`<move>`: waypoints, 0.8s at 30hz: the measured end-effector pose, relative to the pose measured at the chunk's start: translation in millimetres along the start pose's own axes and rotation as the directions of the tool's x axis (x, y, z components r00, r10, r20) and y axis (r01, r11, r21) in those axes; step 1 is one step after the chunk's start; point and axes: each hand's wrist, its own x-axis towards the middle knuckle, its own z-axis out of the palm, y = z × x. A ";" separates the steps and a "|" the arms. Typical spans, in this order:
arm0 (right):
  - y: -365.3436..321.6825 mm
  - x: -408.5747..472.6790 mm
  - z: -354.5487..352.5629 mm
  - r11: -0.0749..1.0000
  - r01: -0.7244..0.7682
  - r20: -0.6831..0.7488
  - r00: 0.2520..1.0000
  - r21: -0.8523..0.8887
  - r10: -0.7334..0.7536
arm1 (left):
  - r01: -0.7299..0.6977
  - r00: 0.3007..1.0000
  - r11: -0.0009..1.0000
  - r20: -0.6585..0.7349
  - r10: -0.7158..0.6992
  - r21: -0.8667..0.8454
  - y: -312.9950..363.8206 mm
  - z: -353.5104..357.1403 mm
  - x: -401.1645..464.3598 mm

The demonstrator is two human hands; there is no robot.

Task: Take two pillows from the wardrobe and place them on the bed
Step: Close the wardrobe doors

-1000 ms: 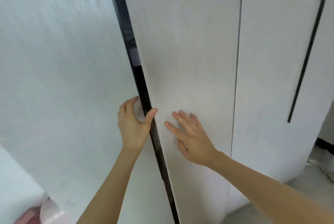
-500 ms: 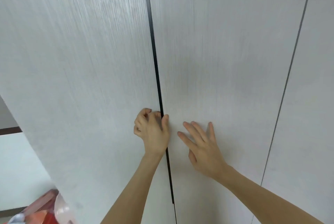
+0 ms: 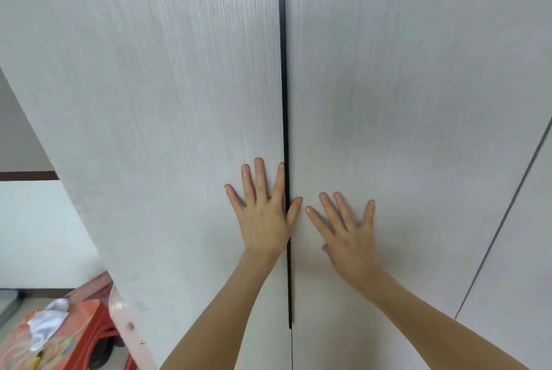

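Standing right in front of the wardrobe [image 3: 388, 100], the person has both hands flat on its two big doors. The left door [image 3: 179, 100] and the right door [image 3: 403, 160] are pale, with a soft wood grain, and they meet at a thin dark gap [image 3: 284, 100] that runs straight up and down.

I think the step now is getting a door open. Pushing flat will not do that. It looks best to slip the fingertips into the dark gap and pull one door out, slowly, so no fingers get pinched.

No pillows can be seen. By the task they are inside the wardrobe, behind the doors. No bed is in view either, so none of the carrying is done yet.

Down in the left corner sits a red stool [image 3: 89, 336] with a bright box [image 3: 44, 336] on it. A door swinging out could bump them, I think.

The left hand [image 3: 264, 220] is spread wide on the left door, holding nothing, with its thumb reaching across the gap. The right hand [image 3: 348, 235] is spread wide too, empty, on the right door.
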 end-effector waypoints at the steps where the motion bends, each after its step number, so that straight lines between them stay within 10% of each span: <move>1: -2.1 -1.2 -1.7 1.000 -0.004 -0.034 0.999 0.018 0.005 | 0.003 1.000 1.000 0.025 -0.002 -0.007 -0.6 -4.8 -0.7; 5: -29.7 -14.3 -15.6 0.915 -0.009 -0.187 0.978 0.403 0.092 | 0.024 0.995 0.975 0.098 -0.002 -0.221 -12.1 -28.0 -18.8; 11: -130.1 -56.7 -20.6 0.498 0.109 -0.058 0.991 0.860 -0.118 | 0.492 0.855 0.857 0.273 -0.442 -0.154 -69.8 -60.0 -143.9; 15: -215.2 -89.2 -34.8 0.310 0.144 0.000 0.907 0.940 -0.420 | 0.776 0.604 0.630 0.240 -0.760 0.039 -114.9 -122.2 -255.5; 24: -409.1 -223.2 -121.9 0.001 0.294 -0.106 0.347 0.956 -0.932 | 0.956 -0.060 -0.123 -0.233 -0.971 0.268 -120.9 -327.6 -501.9</move>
